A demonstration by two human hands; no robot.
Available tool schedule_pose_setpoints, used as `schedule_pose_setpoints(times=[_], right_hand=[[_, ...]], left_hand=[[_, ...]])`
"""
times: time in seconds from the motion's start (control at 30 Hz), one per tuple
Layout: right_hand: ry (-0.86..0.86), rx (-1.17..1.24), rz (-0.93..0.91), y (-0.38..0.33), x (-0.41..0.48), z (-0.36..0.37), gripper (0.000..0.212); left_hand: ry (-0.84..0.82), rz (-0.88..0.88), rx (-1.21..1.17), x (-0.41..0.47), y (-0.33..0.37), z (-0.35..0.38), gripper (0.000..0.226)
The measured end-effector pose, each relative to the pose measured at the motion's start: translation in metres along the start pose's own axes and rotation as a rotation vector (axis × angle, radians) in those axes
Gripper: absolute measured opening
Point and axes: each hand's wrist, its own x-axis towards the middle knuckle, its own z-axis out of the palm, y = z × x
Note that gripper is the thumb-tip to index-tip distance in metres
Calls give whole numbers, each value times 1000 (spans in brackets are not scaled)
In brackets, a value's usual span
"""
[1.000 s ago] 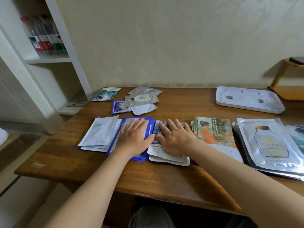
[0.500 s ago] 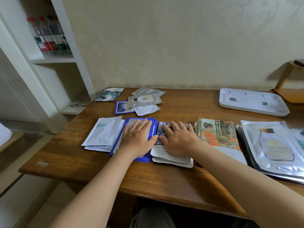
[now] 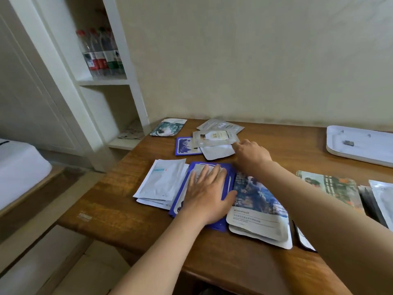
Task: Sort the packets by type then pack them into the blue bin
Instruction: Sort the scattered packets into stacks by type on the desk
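Newbie: Hands first, what are they up to?

Regular: ok so the left hand (image 3: 207,192) is lying flat, fingers straight, pressing down on the stack of blue-bordered packets (image 3: 229,177) near the front of the brown wooden bench (image 3: 127,199). The right hand (image 3: 251,155) is stretched out past that stack, with its fingertips right at the corner of a silvery packet with a bottle picture (image 3: 214,137). Honestly can't tell if it's pinching that packet or just touching it, since the back of the hand hides the fingers.

Newbie: and the other packets?

Regular: that silvery one tops a loose pile at the back. There's a plain white packet (image 3: 217,153) under it, a small blue packet (image 3: 185,145) poking out on the left and a grey foil packet (image 3: 221,125) behind. A teal packet (image 3: 168,129) lies by itself near the back left corner. Just left of the blue-bordered stack, touching it, is a stack of white packets (image 3: 163,184). Just right of it is a stack of packets with a blue landscape print (image 3: 259,207). Further right come packets with an orange painted figure (image 3: 331,188), then shiny silver packets (image 3: 382,199) at the frame edge. A white plastic tray (image 3: 361,145) sits at the back right, and capped drink bottles (image 3: 100,56) stand on a white wall shelf (image 3: 102,81) off to the left.
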Motion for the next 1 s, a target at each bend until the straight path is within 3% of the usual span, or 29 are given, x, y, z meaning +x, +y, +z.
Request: schedule_pose_setpoints(times=[0.17, 0.4, 0.5, 0.67, 0.77, 1.0], right_hand=[[-20, -92, -68, -5, 21, 4, 31], [-12, -265, -166, -10, 34, 8, 32], [26, -261, -187, -8, 35, 10, 30], [249, 208, -122, -2, 39, -7, 6], [348, 551, -77, 4, 39, -35, 12], [427, 969, 18, 16, 24, -88, 12]], left_hand=[[144, 42, 94, -7, 9, -10, 53], [219, 62, 56, -2, 5, -22, 48], [201, -9, 17, 1, -5, -31, 35], [223, -133, -156, 4, -23, -46, 23], [309, -231, -419, 9, -28, -54, 17], [487, -364, -941, 14, -17, -73, 30]])
